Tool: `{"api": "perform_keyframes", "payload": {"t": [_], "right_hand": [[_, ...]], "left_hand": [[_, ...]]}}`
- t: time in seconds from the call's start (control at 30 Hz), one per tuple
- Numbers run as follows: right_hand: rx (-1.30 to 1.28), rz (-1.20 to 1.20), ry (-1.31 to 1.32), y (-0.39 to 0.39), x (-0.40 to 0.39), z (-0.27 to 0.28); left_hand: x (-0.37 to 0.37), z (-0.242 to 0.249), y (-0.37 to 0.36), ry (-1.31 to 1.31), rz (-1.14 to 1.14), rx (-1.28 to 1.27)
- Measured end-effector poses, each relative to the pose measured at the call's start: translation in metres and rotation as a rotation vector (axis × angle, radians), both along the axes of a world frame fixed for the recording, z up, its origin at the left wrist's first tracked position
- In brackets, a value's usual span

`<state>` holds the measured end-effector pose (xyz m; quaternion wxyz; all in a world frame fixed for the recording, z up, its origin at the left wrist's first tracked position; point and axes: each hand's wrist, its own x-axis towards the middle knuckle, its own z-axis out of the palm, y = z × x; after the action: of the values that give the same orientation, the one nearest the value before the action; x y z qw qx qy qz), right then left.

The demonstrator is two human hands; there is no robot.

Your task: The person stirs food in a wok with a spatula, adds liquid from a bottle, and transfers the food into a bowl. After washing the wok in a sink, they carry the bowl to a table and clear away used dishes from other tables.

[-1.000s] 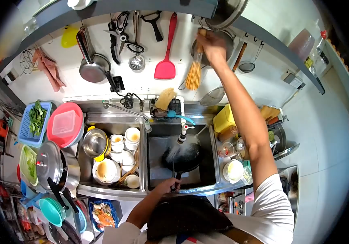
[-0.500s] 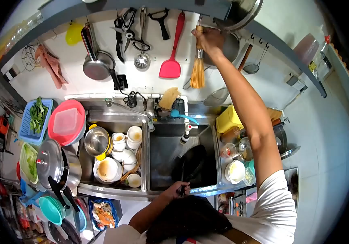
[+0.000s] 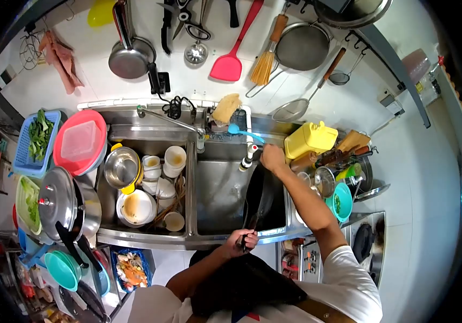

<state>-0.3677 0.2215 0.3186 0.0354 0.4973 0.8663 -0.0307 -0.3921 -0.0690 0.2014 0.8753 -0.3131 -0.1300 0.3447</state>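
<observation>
A dark pan (image 3: 254, 195) is tilted on edge in the right basin of the steel sink (image 3: 217, 202). My left hand (image 3: 241, 241) is closed around its handle at the basin's front edge. At the far side of the same basin, my right hand (image 3: 273, 158) is curled at the pan's upper rim, its fingertips mostly hidden. Beside that hand are the white tap with a red knob (image 3: 247, 157) and a blue-handled brush or spoon (image 3: 244, 132). A bamboo brush (image 3: 268, 51) hangs tilted on the wall above.
The left basin holds stacked bowls (image 3: 174, 160), a steel pot (image 3: 121, 168) and chopsticks. To its left stand a pressure cooker (image 3: 58, 196) and a pink basin (image 3: 80, 142). A yellow jug (image 3: 310, 144) and a teal bowl (image 3: 340, 203) are at the right.
My right hand has let go of the bamboo brush on the wall and come down to the pan. The pan has turned more on edge. The view has shifted.
</observation>
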Motion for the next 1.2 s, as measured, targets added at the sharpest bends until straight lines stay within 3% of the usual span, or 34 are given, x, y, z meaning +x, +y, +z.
{"api": "perform_keyframes", "payload": {"t": [0.13, 0.17, 0.23, 0.27, 0.4, 0.43, 0.47, 0.53, 0.57, 0.6, 0.63, 0.67, 0.73, 0.83, 1.0, 1.07, 1.2], "right_hand": [[0.026, 0.032, -0.029, -0.009, -0.015, -0.02], [-0.145, -0.057, 0.057, -0.003, -0.016, -0.048], [-0.539, -0.165, 0.142, -0.004, -0.02, -0.039], [-0.541, -0.172, 0.139, -0.009, -0.013, -0.033], [-0.741, -0.189, 0.562, -0.043, 0.034, 0.011], [-0.69, -0.165, 0.609, -0.051, 0.055, 0.02], [-0.637, -0.14, 0.656, -0.057, 0.079, 0.028], [-0.435, -0.098, 0.7, -0.068, 0.135, 0.047], [-0.445, -0.175, 0.794, -0.078, 0.167, 0.059], [-0.453, -0.251, 0.89, -0.088, 0.201, 0.066], [-0.425, -0.305, 0.942, -0.098, 0.238, 0.066], [-0.4, -0.361, 0.995, -0.113, 0.276, 0.064], [-0.314, -0.487, 0.982, -0.153, 0.349, 0.057], [-0.314, -0.651, 1.172, -0.222, 0.455, 0.013], [-0.316, -0.943, 1.252, -0.355, 0.552, -0.051], [-0.468, -1.068, 1.243, -0.392, 0.57, -0.085], [-0.509, -0.901, 0.97, -0.443, 0.571, -0.101]], "left_hand": [[0.003, 0.001, -0.01, -0.055, 0.027, 0.041], [0.003, 0.007, -0.012, -0.067, 0.03, 0.036], [0.011, 0.01, -0.014, -0.067, 0.063, 0.051], [0.015, 0.01, -0.016, -0.057, 0.089, 0.067], [0.03, 0.016, -0.019, 0.018, -0.013, 0.116], [0.036, 0.019, -0.021, 0.191, -0.022, 0.178], [0.043, 0.025, -0.025, 0.196, -0.04, 0.18], [0.054, 0.042, -0.037, 0.539, -0.147, 0.215], [0.058, 0.062, -0.043, 0.762, -0.154, 0.298], [0.067, 0.075, -0.049, 0.773, -0.176, 0.309], [0.078, 0.086, -0.056, 0.969, -0.154, 0.356], [0.091, 0.093, -0.065, 1.165, -0.131, 0.405], [0.118, 0.095, -0.083, 1.276, -0.149, 0.461], [0.157, 0.097, -0.108, 1.586, -0.091, 0.62], [0.22, 0.122, -0.124, 1.718, -0.241, 0.721], [0.246, 0.138, -0.118, 1.779, -0.307, 0.834], [0.305, 0.138, -0.099, 1.64, -0.351, 1.023]]}}
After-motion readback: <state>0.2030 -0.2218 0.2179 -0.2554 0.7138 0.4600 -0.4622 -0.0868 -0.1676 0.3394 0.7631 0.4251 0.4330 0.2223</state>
